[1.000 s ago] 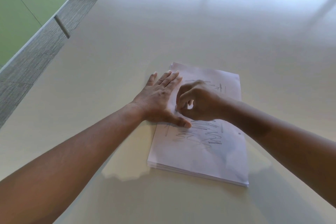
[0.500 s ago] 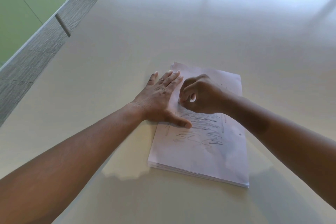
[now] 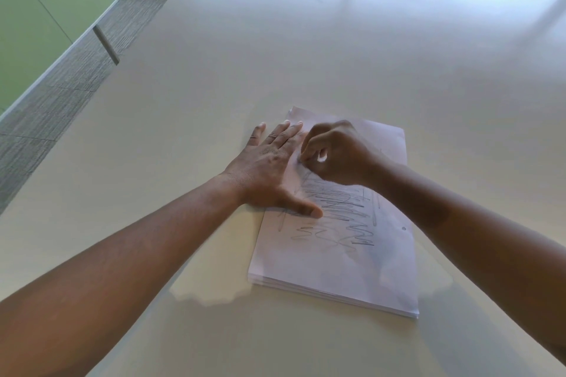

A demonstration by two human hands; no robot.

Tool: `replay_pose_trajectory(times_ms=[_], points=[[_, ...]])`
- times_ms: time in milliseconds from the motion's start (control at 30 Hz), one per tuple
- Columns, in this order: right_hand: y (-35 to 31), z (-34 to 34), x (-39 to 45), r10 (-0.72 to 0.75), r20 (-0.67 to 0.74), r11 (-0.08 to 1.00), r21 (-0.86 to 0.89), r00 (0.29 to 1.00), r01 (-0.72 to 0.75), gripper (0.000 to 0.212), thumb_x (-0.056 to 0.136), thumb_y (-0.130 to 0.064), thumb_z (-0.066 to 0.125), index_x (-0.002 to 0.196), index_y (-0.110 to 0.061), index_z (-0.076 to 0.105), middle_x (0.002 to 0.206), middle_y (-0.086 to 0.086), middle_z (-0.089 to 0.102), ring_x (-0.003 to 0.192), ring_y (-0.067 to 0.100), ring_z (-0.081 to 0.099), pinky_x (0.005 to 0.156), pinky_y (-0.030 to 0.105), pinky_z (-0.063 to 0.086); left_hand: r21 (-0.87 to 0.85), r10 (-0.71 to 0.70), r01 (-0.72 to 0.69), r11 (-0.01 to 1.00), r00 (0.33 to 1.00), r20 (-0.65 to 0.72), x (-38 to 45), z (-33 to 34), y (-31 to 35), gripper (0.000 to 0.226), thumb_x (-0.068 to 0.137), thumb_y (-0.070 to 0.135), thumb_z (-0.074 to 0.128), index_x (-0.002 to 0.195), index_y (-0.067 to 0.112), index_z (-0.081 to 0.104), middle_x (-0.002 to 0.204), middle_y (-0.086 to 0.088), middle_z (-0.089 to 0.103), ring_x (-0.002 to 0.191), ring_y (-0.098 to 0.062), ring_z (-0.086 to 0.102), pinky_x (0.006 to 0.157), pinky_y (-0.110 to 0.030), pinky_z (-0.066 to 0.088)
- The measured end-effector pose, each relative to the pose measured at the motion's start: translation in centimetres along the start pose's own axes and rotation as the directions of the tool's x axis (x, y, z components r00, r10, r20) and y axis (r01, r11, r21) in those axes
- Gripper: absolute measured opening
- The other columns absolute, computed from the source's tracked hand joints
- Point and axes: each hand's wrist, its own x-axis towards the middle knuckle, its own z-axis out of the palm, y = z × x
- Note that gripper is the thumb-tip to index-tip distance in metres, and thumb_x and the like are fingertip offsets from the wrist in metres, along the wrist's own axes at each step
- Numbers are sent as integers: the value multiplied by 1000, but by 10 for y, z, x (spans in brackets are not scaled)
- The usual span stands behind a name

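Right fingers (image 3: 307,147) farther up the paper (image 3: 337,260)

One view only, worn on your head. It faces forward and steeply down over the bench (image 3: 352,64), close above the paper stack (image 3: 333,260) at mid-frame. Wide angle: far edge at top, floor (image 3: 61,95) past the left edge.

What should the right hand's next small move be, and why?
Probably rub down over the pencil scribbles, which show dark on the top sheet. The right hand, fingers curled, seems to pinch a small pale thing, perhaps an eraser, at the sheet's upper left, while the left hand lies flat, steadying the stack.
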Motion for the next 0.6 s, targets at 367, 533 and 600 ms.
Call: replay_pose_trajectory(times_ms=[367, 533, 600], points=[[-14, -7, -5, 150, 155, 989, -26, 976, -148, 14, 70, -9, 76, 68, -23, 78, 68, -12, 64, 62, 6, 59, 65, 23, 51, 7, -14, 14, 1000, 1000, 24, -1, -2, 2, 161, 39, 113, 27, 164, 18, -8, 172, 4, -16, 155, -9, -24, 126, -50, -13], [-23, -2, 1, 266, 195, 958, -164, 944, -236, 15, 75, -13, 71, 71, -25, 78, 74, -7, 67, 68, 15, 65, 63, 24, 54, 45, -10, 8, 999, 998, 59, -1, -1, 1, 157, 43, 113, 23, 162, 20, -15, 171, 4, -21, 154, -12, -27, 125, -53, -13], [-25, -1, 1, 285, 186, 952, -173, 940, -254, 16, 75, -12, 70, 71, -25, 78, 77, -5, 67, 68, 16, 65, 64, 28, 56, 39, -6, 4, 999, 998, 60, -3, -1, 1, 152, 48, 112, 26, 162, 22, -17, 171, 5, -21, 154, -11, -27, 124, -54, -14]])
